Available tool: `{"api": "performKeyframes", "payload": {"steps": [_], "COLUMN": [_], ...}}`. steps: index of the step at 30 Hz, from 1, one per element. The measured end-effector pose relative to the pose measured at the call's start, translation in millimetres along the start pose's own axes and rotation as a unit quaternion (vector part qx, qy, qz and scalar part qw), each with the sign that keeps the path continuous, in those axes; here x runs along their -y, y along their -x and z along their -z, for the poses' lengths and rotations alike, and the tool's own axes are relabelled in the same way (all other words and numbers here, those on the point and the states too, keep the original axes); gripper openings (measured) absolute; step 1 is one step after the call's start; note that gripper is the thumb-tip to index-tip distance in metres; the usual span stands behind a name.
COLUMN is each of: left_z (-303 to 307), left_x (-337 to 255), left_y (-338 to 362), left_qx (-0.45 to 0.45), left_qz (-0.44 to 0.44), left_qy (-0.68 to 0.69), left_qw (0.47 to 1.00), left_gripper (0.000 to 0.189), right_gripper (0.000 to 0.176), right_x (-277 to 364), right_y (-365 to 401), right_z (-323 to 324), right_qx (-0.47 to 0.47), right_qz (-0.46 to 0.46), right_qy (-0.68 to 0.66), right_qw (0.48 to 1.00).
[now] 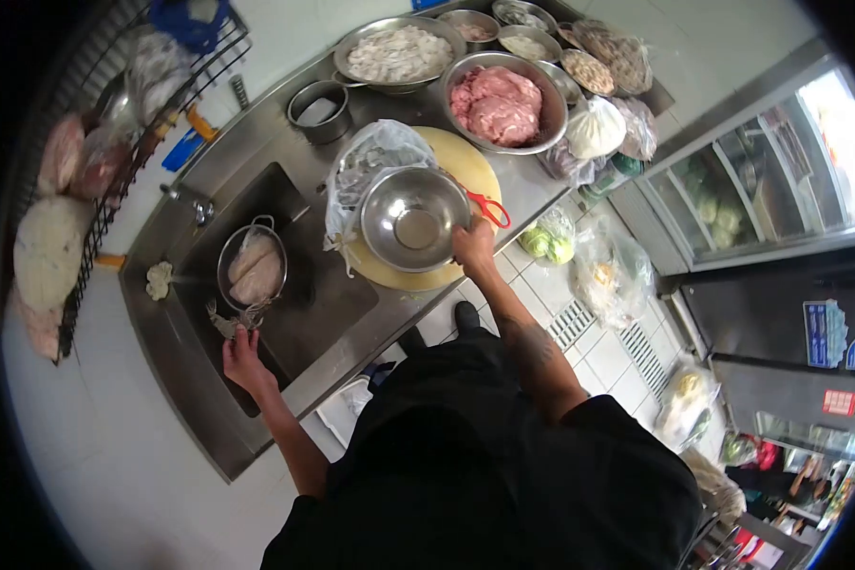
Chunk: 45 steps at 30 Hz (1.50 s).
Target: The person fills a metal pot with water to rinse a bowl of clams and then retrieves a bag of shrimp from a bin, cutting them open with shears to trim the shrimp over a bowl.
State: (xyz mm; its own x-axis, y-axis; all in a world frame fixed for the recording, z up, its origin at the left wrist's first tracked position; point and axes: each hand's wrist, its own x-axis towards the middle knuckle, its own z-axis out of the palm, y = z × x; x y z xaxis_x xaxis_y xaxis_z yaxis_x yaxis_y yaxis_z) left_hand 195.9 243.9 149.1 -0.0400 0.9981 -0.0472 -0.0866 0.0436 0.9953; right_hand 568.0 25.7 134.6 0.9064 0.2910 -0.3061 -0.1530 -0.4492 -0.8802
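My left hand (244,364) is over the near edge of the sink, its fingers closed on greyish raw shrimp (223,325). Beside it in the sink, a metal colander (226,256) with handles holds pale pink pieces of meat (256,271). My right hand (473,242) grips the rim of a shiny steel bowl (375,218) with nothing in it, over a round yellow cutting board (470,166). Red scissor handles (492,213) stick out right by this hand. A white plastic bag (375,147) with greyish contents lies behind the bowl.
At the back stand a bowl of pink minced meat (499,104), a colander of pale strips (399,55) and several smaller bowls. A faucet (192,204) reaches over the sink (328,304). A wire rack (114,180) hangs left; bagged vegetables (549,236) lie on the floor right.
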Motion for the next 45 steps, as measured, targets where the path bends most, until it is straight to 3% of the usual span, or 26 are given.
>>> {"api": "performKeyframes", "payload": {"steps": [10,12,16,19,21,24,26,28,29,33,34,38,40,42,45], "left_z": [-77.4,-87.5,-113.7,-114.2,-66.7,-75.8,-65.9,-55.9,-85.8,-99.3,-97.9,-83.4,-73.8,-54.2,-18.6], "left_x": [-24.9,-28.4,-59.5,-67.6,-57.3,-59.5,-61.3,-76.2,-62.9,-61.1,-63.3,-56.6,-48.0,-44.8,-38.4], "left_y": [28.1,27.3,32.3,13.3,-58.5,-49.1,-63.3,-88.7,-51.9,-50.6,-54.7,-49.4,-38.0,-32.9,-31.1], "left_qx": [0.099,0.108,0.138,0.116,0.142,0.067,0.063,0.224,0.081,0.086,0.084,0.092,0.072,0.066,0.040], "left_qz": [0.000,0.013,-0.025,-0.031,-0.056,-0.058,-0.070,-0.159,-0.029,-0.066,-0.068,-0.029,-0.012,0.005,0.039], "left_qy": [-0.093,-0.115,-0.189,-0.253,-0.369,-0.510,-0.559,-0.738,-0.582,-0.625,-0.626,-0.616,-0.618,-0.606,-0.576], "left_qw": [0.991,0.987,0.972,0.960,0.917,0.855,0.824,0.617,0.809,0.773,0.772,0.782,0.783,0.793,0.816], "left_gripper": [0.019,0.024,0.024,0.025,0.025,0.016,0.014,0.013,0.016,0.022,0.022,0.021,0.019,0.016,0.018], "right_gripper": [0.034,0.045,0.040,0.036,0.033,0.027,0.024,0.022,0.022,0.018,0.015,0.013,0.016,0.021,0.019], "right_x": [-35.3,-33.5,-116.3,-222.5,-286.4,-356.5,-370.9,-381.8,-381.2,-352.5,-352.4,-318.5,-313.2,-312.8,-315.1], "right_y": [23.8,34.1,20.5,-15.6,-38.9,-87.8,-114.6,-146.2,-158.6,-191.8,-198.9,-195.1,-203.2,-208.7,-221.8], "right_z": [48.9,64.8,108.6,130.2,133.6,120.1,113.0,89.1,77.6,35.6,13.6,-16.0,-48.2,-57.2,-56.3], "right_qx": [0.118,0.142,-0.016,-0.152,-0.206,-0.266,-0.220,-0.184,-0.184,-0.092,-0.103,-0.111,-0.127,-0.109,-0.073], "right_qz": [-0.029,-0.058,-0.074,-0.144,-0.165,-0.120,-0.145,-0.145,-0.122,-0.073,-0.019,-0.012,-0.051,-0.053,-0.147], "right_qy": [-0.094,-0.231,-0.313,-0.217,-0.122,-0.036,-0.054,-0.083,-0.086,-0.088,-0.064,-0.037,0.087,0.105,0.040], "right_qw": [0.988,0.961,0.947,0.953,0.957,0.956,0.963,0.969,0.972,0.989,0.992,0.993,0.987,0.987,0.986]}}
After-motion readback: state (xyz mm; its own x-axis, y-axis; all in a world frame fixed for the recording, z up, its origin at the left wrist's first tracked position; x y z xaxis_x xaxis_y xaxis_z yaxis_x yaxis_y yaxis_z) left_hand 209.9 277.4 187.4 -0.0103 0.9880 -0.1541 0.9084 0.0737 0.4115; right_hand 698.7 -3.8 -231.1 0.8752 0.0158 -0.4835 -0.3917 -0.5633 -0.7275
